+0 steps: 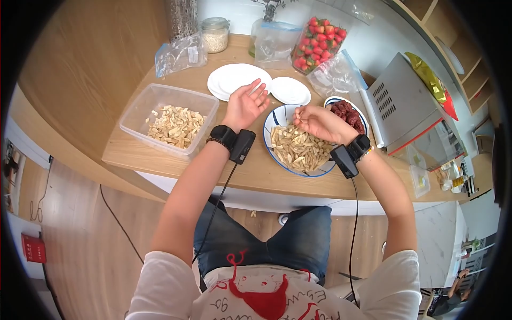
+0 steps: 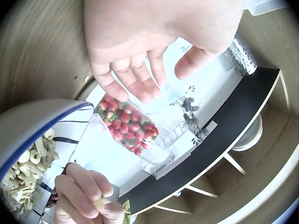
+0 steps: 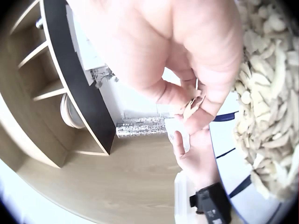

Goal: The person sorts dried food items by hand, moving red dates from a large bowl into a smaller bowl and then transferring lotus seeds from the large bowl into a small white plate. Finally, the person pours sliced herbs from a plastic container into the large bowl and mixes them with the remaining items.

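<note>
My left hand (image 1: 247, 105) is held palm up with its fingers loosely extended, overlapping the edge of the white plates (image 1: 224, 80) in the head view. Nothing lies in it. Between thumb and fingertips, my right hand (image 1: 322, 122) pinches a small pale dried slice (image 3: 190, 110). That hand is over a blue-rimmed bowl (image 1: 270, 118) heaped with dried slices (image 1: 298, 152) and some rounder pale pieces (image 2: 35, 156). To the left, a clear plastic box (image 1: 140, 101) holds more pale dried slices (image 1: 176, 125).
Dark red dried fruit (image 1: 346, 114) fills a bowl behind my right wrist. Along the back stand a glass jar (image 1: 215, 36), a bag of strawberries (image 1: 320, 45) and empty plastic bags (image 1: 184, 56). A grey appliance (image 1: 408, 101) is at the right. Cables (image 1: 216, 208) hang from both wrists.
</note>
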The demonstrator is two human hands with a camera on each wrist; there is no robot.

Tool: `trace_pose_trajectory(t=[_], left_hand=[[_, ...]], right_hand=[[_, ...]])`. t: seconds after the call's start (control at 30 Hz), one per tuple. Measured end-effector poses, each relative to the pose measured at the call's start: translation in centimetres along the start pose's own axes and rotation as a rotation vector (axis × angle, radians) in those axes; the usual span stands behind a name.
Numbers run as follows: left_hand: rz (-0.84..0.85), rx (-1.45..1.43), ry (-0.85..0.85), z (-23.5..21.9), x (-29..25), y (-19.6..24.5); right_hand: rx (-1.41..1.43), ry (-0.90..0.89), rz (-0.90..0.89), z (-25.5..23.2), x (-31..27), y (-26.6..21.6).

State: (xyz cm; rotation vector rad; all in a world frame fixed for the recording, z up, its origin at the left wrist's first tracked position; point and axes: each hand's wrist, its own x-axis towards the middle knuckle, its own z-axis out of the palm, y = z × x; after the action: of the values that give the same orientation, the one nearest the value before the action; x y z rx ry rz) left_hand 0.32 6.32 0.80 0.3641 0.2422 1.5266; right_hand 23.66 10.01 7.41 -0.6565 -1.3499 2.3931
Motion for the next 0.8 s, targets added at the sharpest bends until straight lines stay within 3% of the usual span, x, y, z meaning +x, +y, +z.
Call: trace_pose_trajectory(t=[0.07,0.17,0.37,0.4,0.63,0.73,0.8], left_hand=[[0.004,-0.002,-0.008,0.0,0.1,0.1],[0.003,0.002,0.007,0.1,0.1,0.1],[-0.003,0.042,0.005,0.2,0.0,0.0],[-0.003,0.043,0.003,0.4,-0.1,0.0],[-0.004,0.035,-0.009,0.1,-0.1,0.1],[-0.002,0.041,-0.005,0.2,-0.1,0.1],[0.002,0.044,-0.005,0.3,-0.2,0.2]], right_hand=[[0.117,-0.016,0.064,0.0,0.2,-0.1],[0.003,0.052,0.095,0.6,0.6,-0.5],[-1.104,0.187,0.091,2.3,1.7,0.1],[-1.133,0.167,0.032,2.2,1.7,0.3],[-1.582,0.098,0.178,5.9,2.6,-0.6],[-1.643,0.184,-0.182,4.7,3.0,1.8],[-1.67,0.199,-0.203,4.1,3.3,2.2]])
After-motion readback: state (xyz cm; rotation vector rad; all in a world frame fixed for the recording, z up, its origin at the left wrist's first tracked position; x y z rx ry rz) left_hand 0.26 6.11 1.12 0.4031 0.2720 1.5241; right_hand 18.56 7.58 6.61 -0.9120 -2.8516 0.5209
